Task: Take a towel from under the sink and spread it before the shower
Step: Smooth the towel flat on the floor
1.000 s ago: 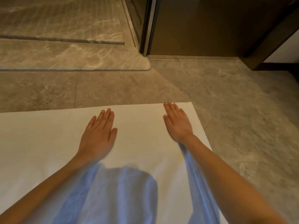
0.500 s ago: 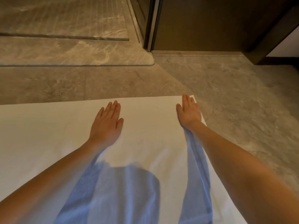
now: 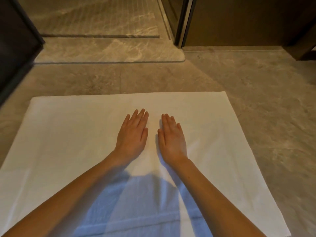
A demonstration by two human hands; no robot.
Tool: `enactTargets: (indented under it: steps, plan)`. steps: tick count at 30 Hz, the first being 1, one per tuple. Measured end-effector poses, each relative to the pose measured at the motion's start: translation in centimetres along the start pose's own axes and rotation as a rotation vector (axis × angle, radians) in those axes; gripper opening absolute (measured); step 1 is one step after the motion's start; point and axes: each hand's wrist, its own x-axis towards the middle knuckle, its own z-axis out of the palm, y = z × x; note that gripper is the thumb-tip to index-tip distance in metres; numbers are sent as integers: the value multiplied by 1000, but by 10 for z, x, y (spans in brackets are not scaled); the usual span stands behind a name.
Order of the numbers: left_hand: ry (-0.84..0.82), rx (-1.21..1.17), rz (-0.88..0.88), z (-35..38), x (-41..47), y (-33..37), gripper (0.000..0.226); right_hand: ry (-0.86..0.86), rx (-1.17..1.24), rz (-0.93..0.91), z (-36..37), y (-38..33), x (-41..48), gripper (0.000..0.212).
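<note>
I see the grey marble-patterned floor [image 3: 256, 117] filling most of the view, with a seam running between two tiles just past the towel. At the top left sits the shower floor [image 3: 95, 17], a paler stone surface with fine parallel grooves, bordered by a raised stone threshold [image 3: 109, 52] with a rounded right corner. A dark vertical frame [image 3: 181, 21] stands at the threshold's right end, and a brown wall panel [image 3: 239, 21] runs on to the right of it. A dark edge [image 3: 15, 40] closes off the left side.

The white towel [image 3: 68, 134] lies spread flat on the floor in front of the threshold, apart from it with a strip of bare tile between. Its far edge runs parallel to the threshold, and its far right corner [image 3: 225, 92] lies square and flat. A bluish shadow falls over the near part, where a woven band crosses the cloth.

My left hand [image 3: 131, 137] rests palm down on the towel near its middle, fingers together and stretched out, gripping nothing. My right hand [image 3: 171, 139] lies just beside it, also flat and outstretched on the cloth, holding nothing. The two hands are close but not touching, and both bare forearms reach in from the bottom of the view.
</note>
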Motion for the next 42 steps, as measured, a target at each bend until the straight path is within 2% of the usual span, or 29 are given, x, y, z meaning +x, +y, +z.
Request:
enactTargets:
  steps: [4, 9, 17, 32, 38, 42]
  plan:
    - [-121, 73, -68, 7, -44, -10, 55, -21, 6, -91, 19, -32, -19, 53]
    - [-134, 176, -39, 13, -49, -14, 60, -98, -1, -82, 49, -51, -25, 54]
    - [-102, 127, -60, 13, -47, -14, 65, -110, -185, -142, 39, 6, -28, 56]
    - [-142, 91, -65, 10, -48, -13, 63, -10, -258, 93, -26, 127, -32, 56]
    - [-166, 106, -79, 2, -46, -4, 64, -14, -259, 102, -32, 132, -33, 55]
    - [-106, 73, -14, 1, -37, 26, 62, -18, -272, 102, -32, 132, -33, 55]
